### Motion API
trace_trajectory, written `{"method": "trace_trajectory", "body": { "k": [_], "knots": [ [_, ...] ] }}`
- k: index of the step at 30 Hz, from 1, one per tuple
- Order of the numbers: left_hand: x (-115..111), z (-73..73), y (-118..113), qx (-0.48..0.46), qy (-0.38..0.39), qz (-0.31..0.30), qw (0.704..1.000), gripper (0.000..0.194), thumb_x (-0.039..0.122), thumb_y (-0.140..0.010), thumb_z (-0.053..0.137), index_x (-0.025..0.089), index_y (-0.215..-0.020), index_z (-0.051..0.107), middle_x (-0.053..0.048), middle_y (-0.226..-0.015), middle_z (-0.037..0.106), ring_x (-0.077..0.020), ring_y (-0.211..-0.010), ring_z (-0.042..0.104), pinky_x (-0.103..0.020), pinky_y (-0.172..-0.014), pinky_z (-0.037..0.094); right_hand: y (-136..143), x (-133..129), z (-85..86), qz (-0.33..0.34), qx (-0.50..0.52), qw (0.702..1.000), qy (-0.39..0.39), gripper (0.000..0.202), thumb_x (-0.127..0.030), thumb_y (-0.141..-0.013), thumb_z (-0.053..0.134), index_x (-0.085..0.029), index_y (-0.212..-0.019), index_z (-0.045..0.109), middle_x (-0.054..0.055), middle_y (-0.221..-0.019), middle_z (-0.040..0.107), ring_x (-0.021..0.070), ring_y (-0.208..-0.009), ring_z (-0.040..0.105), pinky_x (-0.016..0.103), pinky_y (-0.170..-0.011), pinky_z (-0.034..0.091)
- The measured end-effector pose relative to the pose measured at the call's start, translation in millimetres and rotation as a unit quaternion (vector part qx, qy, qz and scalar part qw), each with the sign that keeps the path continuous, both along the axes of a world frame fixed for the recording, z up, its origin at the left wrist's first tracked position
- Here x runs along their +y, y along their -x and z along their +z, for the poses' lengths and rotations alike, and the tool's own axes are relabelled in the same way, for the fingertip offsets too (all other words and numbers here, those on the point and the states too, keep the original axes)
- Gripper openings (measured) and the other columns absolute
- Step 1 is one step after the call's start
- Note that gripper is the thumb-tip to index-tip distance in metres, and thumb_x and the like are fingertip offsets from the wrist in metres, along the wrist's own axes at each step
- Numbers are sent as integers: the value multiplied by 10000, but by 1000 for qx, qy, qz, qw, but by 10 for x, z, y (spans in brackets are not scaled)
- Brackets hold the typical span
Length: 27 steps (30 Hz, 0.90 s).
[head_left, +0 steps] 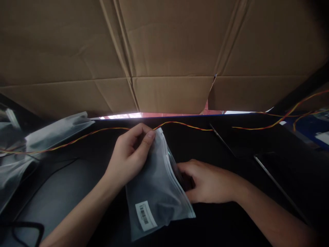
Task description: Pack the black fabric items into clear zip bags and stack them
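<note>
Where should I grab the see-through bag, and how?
Probably pinch the bag at its far corner, where the zip edge ends, coming from the left, as the left hand does. That edge looks straighter and firmer than the limp, wrinkled body, and the right hand is at the mouth on the other side.

right hand (210, 183): partly hidden by bag (154, 178) | label (146, 216) print: illegible | cardboard (174, 44): cut off

Cardboard (174, 44) and twisted wire (174, 122) beyond the left hand (130, 156)
Plastic bags (60, 132) and a black cable (28, 224) lie to that hand's left.
</note>
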State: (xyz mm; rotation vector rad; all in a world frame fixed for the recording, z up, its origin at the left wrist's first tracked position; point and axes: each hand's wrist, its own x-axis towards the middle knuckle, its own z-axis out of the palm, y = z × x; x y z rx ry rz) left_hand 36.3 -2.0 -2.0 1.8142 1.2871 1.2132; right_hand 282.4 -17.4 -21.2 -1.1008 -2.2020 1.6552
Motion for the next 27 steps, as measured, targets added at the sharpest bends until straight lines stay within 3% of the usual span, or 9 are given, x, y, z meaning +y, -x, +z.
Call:
{"method": "trace_trajectory", "body": {
  "k": [2,5,8,10,14,21,27],
  "knots": [
    [-13,4,-22,14,7,-18,1000,304,400,-1075,612,203,-843,626,43,-711,546,-113,-641,473,-236,-557,363,-3,-10,19,4,-24,1000,-17,307,-390,-773,949,-212,-929,753,-50,-727,685,125,-625,606,227,-513,403],
    [-29,12,-57,41,35,-68,996,321,407,-1076,600,199,-833,625,40,-698,549,-119,-637,483,-241,-565,386,-79,71,46,-9,24,999,34,495,-402,-689,1019,-228,-1072,758,-16,-907,762,148,-718,684,229,-566,482],
    [-53,7,-88,75,52,-109,990,331,407,-1081,590,197,-830,640,34,-699,579,-123,-636,505,-250,-570,398,-114,168,36,-109,143,984,15,433,-509,-903,863,-245,-1220,729,35,-1069,769,145,-791,707,235,-608,529],
    [-80,-1,-109,89,56,-123,987,322,401,-1087,579,201,-845,651,35,-707,585,-124,-637,507,-253,-568,392,-70,182,11,-179,184,966,-18,340,-549,-1025,706,-222,-1110,742,34,-988,749,127,-737,680,222,-572,511],
    [-136,-10,-147,90,55,-143,984,306,368,-1098,557,203,-852,635,45,-709,570,-116,-638,504,-243,-573,394,82,116,-36,-214,200,956,-22,327,-501,-993,754,-206,-867,689,-23,-765,650,100,-615,595,208,-521,469],
    [-141,-20,-169,74,49,-146,985,288,354,-1109,553,205,-876,633,46,-733,583,-115,-661,527,-237,-602,420,166,88,-61,-240,223,945,21,289,-507,-966,744,-223,-935,710,-45,-719,578,107,-579,535,206,-464,456],
    [-121,-50,-175,82,46,-117,989,278,356,-1103,556,211,-878,631,53,-718,579,-113,-642,517,-243,-589,406,188,76,-74,-245,224,943,9,255,-412,-951,732,-223,-811,636,-60,-657,521,107,-576,492,211,-481,426]
  ]
}}
